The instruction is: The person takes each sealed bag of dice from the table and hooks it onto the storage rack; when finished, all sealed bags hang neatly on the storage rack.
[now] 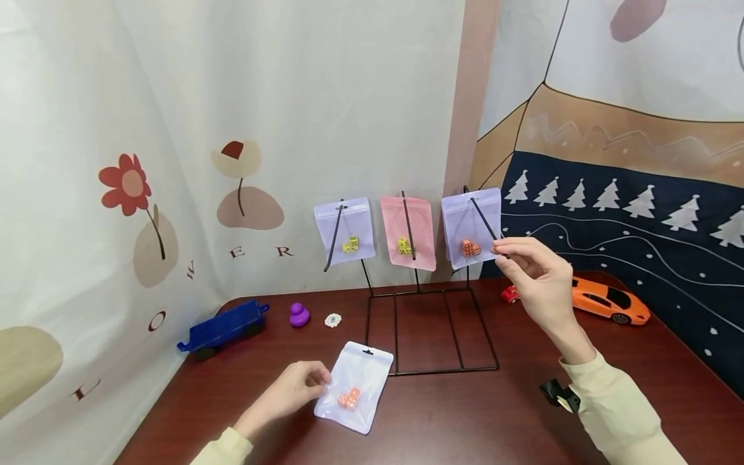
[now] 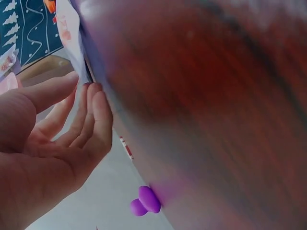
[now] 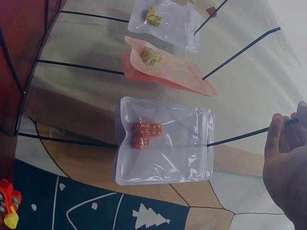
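Observation:
A pale lilac zip pouch (image 1: 366,371) with orange dice (image 1: 349,399) showing through sits at the front of the table. My left hand (image 1: 299,387) pinches its left edge; the left wrist view has thumb and fingertips at the pouch's (image 2: 72,36) edge. Up on the right, my right hand (image 1: 537,274) pinches the tip of the right hook (image 3: 240,138) of a black wire rack (image 1: 433,371). On that hook hangs a lilac pouch (image 3: 168,163) with orange-red dice (image 3: 144,133), away from the fingers. A pink pouch (image 1: 407,216) and another lilac pouch (image 1: 354,219), both with yellow dice, hang on the other hooks.
Left of the rack are a blue toy trailer (image 1: 227,326), a purple rubber duck (image 1: 299,315) and a white chip (image 1: 333,320). An orange toy car (image 1: 607,300) and a small red toy (image 1: 510,294) stand at the right rear. A printed curtain (image 1: 349,129) hangs behind the table.

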`<state>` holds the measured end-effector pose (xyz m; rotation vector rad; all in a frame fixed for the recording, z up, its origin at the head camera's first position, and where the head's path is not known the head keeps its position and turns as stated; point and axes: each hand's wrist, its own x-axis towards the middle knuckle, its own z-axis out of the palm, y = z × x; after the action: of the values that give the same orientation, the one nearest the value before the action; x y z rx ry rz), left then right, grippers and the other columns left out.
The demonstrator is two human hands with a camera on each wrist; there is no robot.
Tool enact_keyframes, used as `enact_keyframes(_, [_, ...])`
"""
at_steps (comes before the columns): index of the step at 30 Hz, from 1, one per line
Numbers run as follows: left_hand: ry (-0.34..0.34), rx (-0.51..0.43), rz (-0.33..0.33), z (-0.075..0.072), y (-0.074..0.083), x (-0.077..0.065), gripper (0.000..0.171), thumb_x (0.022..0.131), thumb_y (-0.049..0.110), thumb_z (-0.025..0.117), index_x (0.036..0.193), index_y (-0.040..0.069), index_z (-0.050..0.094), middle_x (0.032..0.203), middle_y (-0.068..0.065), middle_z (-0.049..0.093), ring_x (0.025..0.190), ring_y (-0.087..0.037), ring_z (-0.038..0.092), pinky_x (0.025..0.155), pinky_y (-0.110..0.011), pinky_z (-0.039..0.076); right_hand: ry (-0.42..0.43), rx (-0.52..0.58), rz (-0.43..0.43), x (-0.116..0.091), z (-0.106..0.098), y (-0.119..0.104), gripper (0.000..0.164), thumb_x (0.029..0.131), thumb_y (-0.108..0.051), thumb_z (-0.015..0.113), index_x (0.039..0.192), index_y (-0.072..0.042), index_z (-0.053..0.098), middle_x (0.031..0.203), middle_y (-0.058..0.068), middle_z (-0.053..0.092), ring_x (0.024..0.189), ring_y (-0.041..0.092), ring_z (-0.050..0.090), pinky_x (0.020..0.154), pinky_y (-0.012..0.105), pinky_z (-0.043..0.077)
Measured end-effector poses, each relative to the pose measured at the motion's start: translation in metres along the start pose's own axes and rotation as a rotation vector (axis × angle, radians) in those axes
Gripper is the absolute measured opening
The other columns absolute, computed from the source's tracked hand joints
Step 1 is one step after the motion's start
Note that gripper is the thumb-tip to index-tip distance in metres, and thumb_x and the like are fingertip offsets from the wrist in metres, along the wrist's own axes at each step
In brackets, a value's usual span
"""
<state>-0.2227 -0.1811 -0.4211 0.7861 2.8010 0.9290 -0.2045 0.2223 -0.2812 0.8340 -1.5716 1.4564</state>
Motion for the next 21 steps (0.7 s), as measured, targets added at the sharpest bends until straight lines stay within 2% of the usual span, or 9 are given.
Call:
enact_keyframes(3, [0.025,0.000,0.015,0.002,0.000,0.000,0.012,0.073,0.001,0.063,0.080,0.010,0.060,0.071,0.005,0.056,0.064,-0.009,0.052,0.057,-0.022,0.044,0.002,0.010,0.000,0.000,0.000,0.000,0.021,0.071,0.022,0.057,0.092,0.017,0.058,0.093,0.030,0.054,0.087,0.024,0.058,0.077,0.024,0.047])
enact_keyframes(7, [0.026,-0.030,0.015,0.003,0.001,0.000,0.013,0.072,0.000,0.063,0.081,0.009,0.060,0.071,0.002,0.057,0.062,-0.009,0.052,0.056,-0.022,0.045,0.000,0.014,-0.001,0.000,0.000,0.000,0.021,0.071,0.022,0.057,0.092,0.017,0.058,0.093,0.030,0.054,0.088,0.024,0.058,0.077,0.025,0.047])
enact_keyframes(11, [0.033,-0.103,0.012,0.003,0.005,-0.003,0.013,0.073,-0.001,0.063,0.082,0.009,0.061,0.073,-0.001,0.058,0.063,-0.010,0.054,0.055,-0.022,0.046,-0.003,0.013,-0.003,0.000,0.001,0.000,0.022,0.071,0.022,0.057,0.092,0.017,0.058,0.093,0.029,0.055,0.088,0.024,0.057,0.077,0.024,0.047])
enact_keyframes(14, [0.053,-0.168,0.003,-0.003,0.022,-0.009,0.013,0.075,-0.004,0.060,0.083,0.005,0.061,0.076,-0.006,0.059,0.067,-0.017,0.057,0.056,-0.023,0.048,-0.009,0.014,-0.005,0.000,0.001,0.001,0.022,0.071,0.022,0.057,0.092,0.017,0.058,0.093,0.029,0.055,0.088,0.024,0.057,0.078,0.025,0.047])
enact_keyframes(15, [0.062,-0.184,0.005,-0.005,0.028,-0.011,0.013,0.075,-0.006,0.059,0.084,0.004,0.060,0.077,-0.007,0.059,0.068,-0.019,0.058,0.057,-0.024,0.048,-0.010,0.013,-0.005,0.000,0.001,0.001,0.022,0.071,0.022,0.057,0.092,0.017,0.058,0.093,0.029,0.055,0.088,0.024,0.057,0.078,0.025,0.047])
enact_keyframes(18, [0.103,-0.175,0.011,-0.005,0.032,-0.013,0.013,0.076,-0.006,0.059,0.084,0.005,0.061,0.079,-0.005,0.060,0.071,-0.019,0.059,0.060,-0.025,0.049,-0.011,0.013,-0.005,0.000,0.000,0.001,0.023,0.070,0.023,0.057,0.092,0.017,0.058,0.093,0.029,0.055,0.088,0.024,0.057,0.078,0.024,0.047])
enact_keyframes(21, [0.173,-0.150,0.060,0.000,0.022,-0.012,0.015,0.076,-0.003,0.062,0.083,0.011,0.062,0.079,0.004,0.060,0.073,-0.013,0.059,0.065,-0.025,0.050,-0.007,0.007,-0.004,0.000,0.000,0.001,0.023,0.070,0.023,0.057,0.092,0.017,0.058,0.093,0.029,0.055,0.088,0.023,0.057,0.077,0.024,0.047])
